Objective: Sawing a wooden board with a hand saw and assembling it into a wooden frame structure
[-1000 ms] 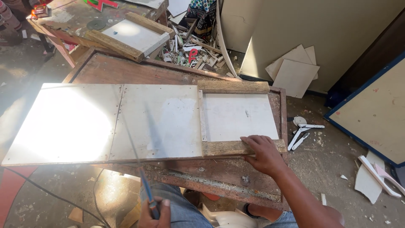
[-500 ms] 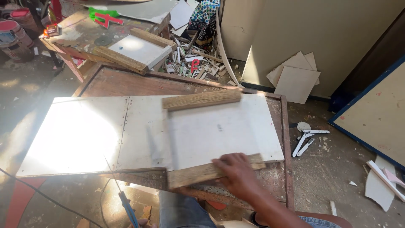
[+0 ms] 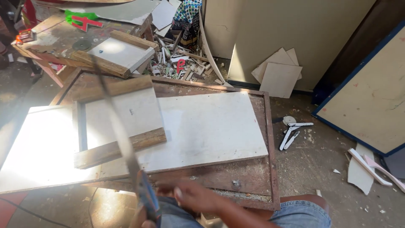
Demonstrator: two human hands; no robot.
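Note:
A hand saw (image 3: 122,139) with a blue handle slants up across the table, its blade blurred. My left hand (image 3: 141,220) grips the handle at the bottom edge, mostly cut off. My right hand (image 3: 192,196) is blurred at the table's front edge, just right of the handle; I cannot tell whether it touches it. A small white panel (image 3: 126,114) with two wooden battens (image 3: 120,147) lies on the left, over a large white board (image 3: 211,126) on the wooden table (image 3: 270,169).
A second bench at the back left carries a similar battened panel (image 3: 118,52). Wood scraps (image 3: 181,63) are piled behind the table. Pale board offcuts (image 3: 278,76) lean on the wall. A blue-edged board (image 3: 371,97) stands at right, with white brackets (image 3: 291,133) on the floor.
The battened panel has slid left across the board. My right hand has left it and drawn back to the front edge. The saw has risen over the table.

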